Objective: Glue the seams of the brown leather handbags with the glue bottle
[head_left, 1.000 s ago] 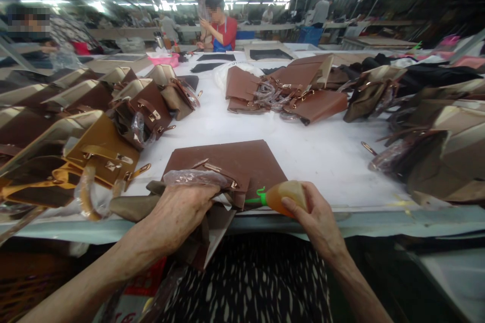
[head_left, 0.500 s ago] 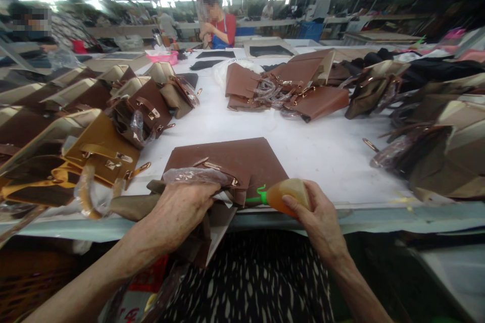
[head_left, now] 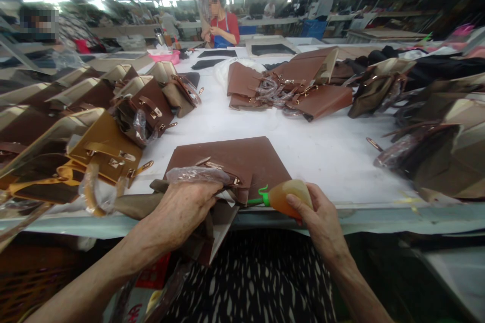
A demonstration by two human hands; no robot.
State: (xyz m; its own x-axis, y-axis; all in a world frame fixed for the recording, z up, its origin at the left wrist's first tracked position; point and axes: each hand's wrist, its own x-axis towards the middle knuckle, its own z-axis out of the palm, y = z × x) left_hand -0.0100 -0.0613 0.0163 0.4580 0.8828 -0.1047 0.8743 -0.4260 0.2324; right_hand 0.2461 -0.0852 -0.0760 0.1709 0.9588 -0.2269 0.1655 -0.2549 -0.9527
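A brown handbag (head_left: 235, 154) lies at the table's front edge, its near part hanging over. My left hand (head_left: 189, 209) is closed on the bag near its plastic-wrapped handle (head_left: 199, 175); the fingertips are hidden in the folds. In my right hand (head_left: 322, 217) is a squeeze bottle (head_left: 290, 197) of amber liquid, held on its side. Its green nozzle (head_left: 261, 199) points left, with the tip close to the bag's edge beside a metal clasp (head_left: 236, 180). Whether the tip touches the bag I cannot tell.
Several brown bags and a mustard bag (head_left: 108, 141) stand at the left. More brown bags (head_left: 326, 101) lie at the back middle, and dark bags (head_left: 428, 156) at the right. A pink basket (head_left: 166, 56) sits farther back. A person in red (head_left: 231, 30) is across the table.
The whole view has shifted slightly, with things appearing a little farther right. Both hands keep their hold, and the bottle's nozzle stays by the bag's edge.
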